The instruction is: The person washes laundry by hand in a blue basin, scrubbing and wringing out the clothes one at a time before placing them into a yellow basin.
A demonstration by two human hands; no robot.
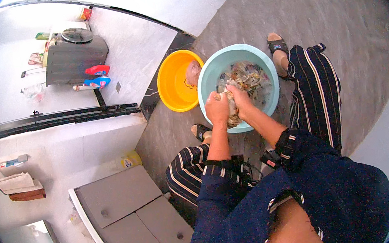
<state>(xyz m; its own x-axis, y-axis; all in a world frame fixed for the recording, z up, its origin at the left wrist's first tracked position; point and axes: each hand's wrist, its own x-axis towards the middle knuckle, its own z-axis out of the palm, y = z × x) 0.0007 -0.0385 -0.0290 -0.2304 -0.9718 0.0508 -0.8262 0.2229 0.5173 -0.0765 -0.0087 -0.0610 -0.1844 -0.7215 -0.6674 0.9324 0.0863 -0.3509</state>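
Note:
A light blue basin stands on the floor between my feet. Inside lies a wet, crumpled patterned cloth in grey, brown and yellowish tones, apparently in water. My left hand is closed round a bunch of this cloth over the basin's near left part. Close beside it, my right hand grips the same bunch, thumb and fingers pressed in. Part of the cloth hangs below and between both hands. The fingertips are partly hidden in the folds.
Touching the blue basin on its left is a yellow basin with a pinkish bundle in it. Grey cabinets stand at lower left. Beyond a dark sliding-door track are a grey washing machine and red and blue bottles.

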